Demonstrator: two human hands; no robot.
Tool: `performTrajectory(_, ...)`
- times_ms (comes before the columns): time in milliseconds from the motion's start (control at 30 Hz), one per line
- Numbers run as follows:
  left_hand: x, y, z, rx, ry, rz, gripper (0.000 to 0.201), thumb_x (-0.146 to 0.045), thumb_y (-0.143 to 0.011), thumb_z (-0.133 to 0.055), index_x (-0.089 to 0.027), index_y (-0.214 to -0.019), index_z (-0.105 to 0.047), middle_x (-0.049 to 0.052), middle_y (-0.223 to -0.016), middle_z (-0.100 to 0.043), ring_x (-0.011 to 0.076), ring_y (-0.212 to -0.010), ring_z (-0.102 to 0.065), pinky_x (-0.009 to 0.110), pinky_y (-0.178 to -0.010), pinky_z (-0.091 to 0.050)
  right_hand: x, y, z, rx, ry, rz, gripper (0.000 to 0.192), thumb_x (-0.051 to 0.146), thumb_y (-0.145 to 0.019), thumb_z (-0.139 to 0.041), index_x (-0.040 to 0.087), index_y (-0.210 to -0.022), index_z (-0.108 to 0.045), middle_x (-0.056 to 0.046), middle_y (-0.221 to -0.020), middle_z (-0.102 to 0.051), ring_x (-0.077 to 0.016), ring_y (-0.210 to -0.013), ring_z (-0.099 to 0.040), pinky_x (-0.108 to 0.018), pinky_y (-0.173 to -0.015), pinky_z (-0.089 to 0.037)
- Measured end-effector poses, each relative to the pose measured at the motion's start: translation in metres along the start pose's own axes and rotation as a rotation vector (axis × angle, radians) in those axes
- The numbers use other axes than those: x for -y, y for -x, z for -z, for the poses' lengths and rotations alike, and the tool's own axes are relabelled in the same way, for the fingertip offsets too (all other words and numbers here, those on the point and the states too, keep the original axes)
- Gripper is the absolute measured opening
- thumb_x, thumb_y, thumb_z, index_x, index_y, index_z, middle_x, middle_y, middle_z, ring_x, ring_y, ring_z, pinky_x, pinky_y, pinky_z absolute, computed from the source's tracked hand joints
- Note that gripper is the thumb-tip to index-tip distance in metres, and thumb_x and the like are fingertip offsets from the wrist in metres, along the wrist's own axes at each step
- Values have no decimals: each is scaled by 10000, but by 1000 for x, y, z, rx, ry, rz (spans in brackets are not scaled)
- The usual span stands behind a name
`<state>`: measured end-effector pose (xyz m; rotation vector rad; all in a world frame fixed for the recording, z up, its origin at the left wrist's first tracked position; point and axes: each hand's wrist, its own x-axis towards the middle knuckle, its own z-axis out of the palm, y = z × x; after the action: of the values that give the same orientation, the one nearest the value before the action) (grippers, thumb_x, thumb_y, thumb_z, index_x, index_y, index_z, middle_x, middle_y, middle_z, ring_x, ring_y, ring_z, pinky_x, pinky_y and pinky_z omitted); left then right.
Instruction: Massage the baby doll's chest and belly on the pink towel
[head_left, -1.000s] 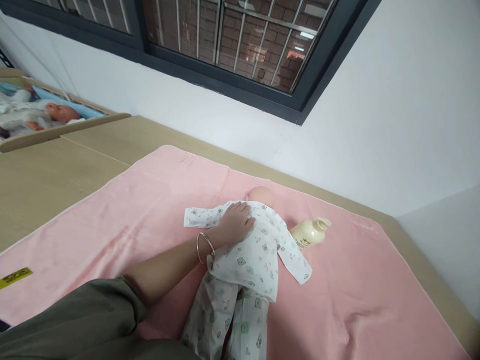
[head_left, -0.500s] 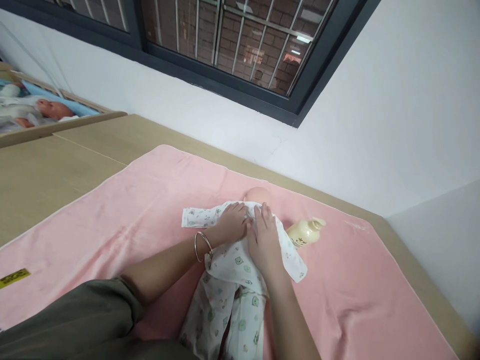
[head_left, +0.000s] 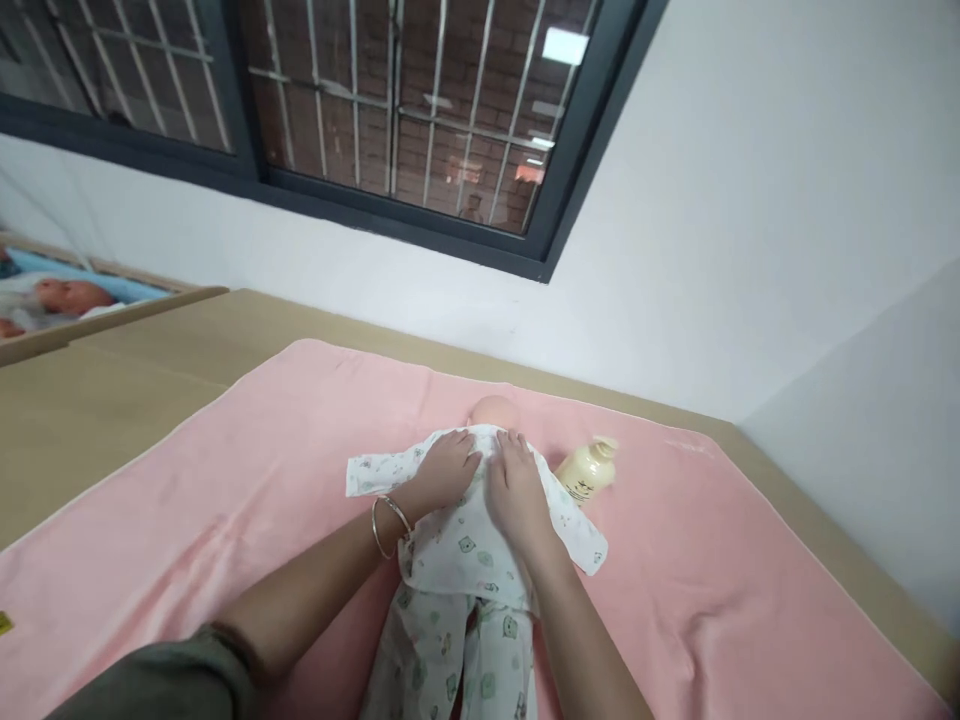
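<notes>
A doll lies on a pink mat, dressed in a white long-sleeved top and matching trousers with a green print. Only the crown of its head shows beyond the collar. My left hand, below a bangle on the wrist, rests on the upper left of the top with fingers stretched out. On the upper right of the garment lies my right hand, flat, its fingers extended toward the collar. Both palms are hidden. A pale yellow pump bottle lies tilted beside the doll's right-hand sleeve.
The mat covers a tan table that meets a white wall. A dark-framed window with bars is above. At far left, a wooden-edged crib holds another doll.
My view has tilted up and shifted, so the scene sits lower and a little left. My hands have moved slightly apart on the top, baring more cloth between them.
</notes>
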<state>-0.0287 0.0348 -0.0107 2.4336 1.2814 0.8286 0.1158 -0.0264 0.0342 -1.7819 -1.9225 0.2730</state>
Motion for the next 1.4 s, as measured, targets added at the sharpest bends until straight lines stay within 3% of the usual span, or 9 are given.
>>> performTrajectory(100,0,-3,2,36,28,65,420,-315,-1004,-361,-112,-1208,-667,202,-1317,-690,309,-1299,-602,474,-1159,-423,0,2,-1,-68,37,-4,544,239,-1020,-346,96,-1530,-474,-172,-1644,-391,-310,-1562,-291,-513,-1261,-256)
performTrajectory(300,-7,-4,19,104,117,111,496,-338,-954,-397,-73,-1288,-650,222,-1392,-656,322,-1310,-609,455,-1160,-422,11,12,-7,58,159,-12,499,280,-1049,-358,116,-1497,-503,-206,-1645,-371,-379,-1529,-335,-624,-1219,-263)
performTrajectory(500,-15,-3,36,117,230,143,500,-360,-910,-429,-136,-1283,-676,153,-1393,-678,321,-1326,-606,456,-1161,-426,27,25,29,94,88,67,538,269,-1025,-405,156,-1550,-443,-180,-1692,-279,-376,-1559,-271,-642,-1226,-247)
performTrajectory(733,-28,1,48,114,306,221,609,-390,-877,-469,-71,-1374,-619,190,-1500,-584,324,-1410,-541,442,-1216,-369,7,26,89,-251,-77,-5,540,276,-970,-466,166,-1494,-537,-144,-1692,-300,-319,-1579,-243,-560,-1266,-230)
performTrajectory(833,-38,3,55,75,364,251,543,-366,-839,-530,-119,-1299,-681,170,-1478,-610,336,-1434,-513,471,-1236,-339,-12,25,105,-399,-190,-58,546,321,-955,-460,142,-1458,-576,-164,-1632,-413,-321,-1537,-345,-552,-1249,-279)
performTrajectory(967,-67,12,66,-59,717,249,419,-386,-859,-560,-185,-1180,-740,117,-1421,-667,308,-1403,-547,460,-1218,-375,-28,24,116,-554,-345,-142,530,355,-924,-474,173,-1396,-634,-135,-1437,-638,-287,-1359,-575,-492,-1193,-384)
performTrajectory(1133,-107,12,58,-30,1280,111,405,-449,-964,-531,-217,-1237,-720,87,-1484,-622,266,-1448,-502,422,-1247,-339,-41,23,121,-538,-325,-208,559,350,-886,-508,181,-1404,-633,-123,-1444,-634,-286,-1355,-569,-425,-1126,-445)
performTrajectory(1267,-127,-17,33,181,1696,373,528,-469,-1024,-409,-162,-1421,-576,163,-1582,-501,230,-1477,-474,370,-1234,-363,-54,15,117,-480,-264,-225,598,315,-898,-457,137,-1455,-586,-144,-1430,-643,-291,-1336,-584,-421,-1133,-435)
performTrajectory(1400,-135,-55,12,217,1890,680,675,-520,-1040,-274,-92,-1550,-392,250,-1608,-416,242,-1476,-475,357,-1125,-492,-64,6,108,-401,-156,-234,600,235,-927,-368,123,-1488,-546,-148,-1463,-617,-296,-1405,-525,-441,-1161,-413)
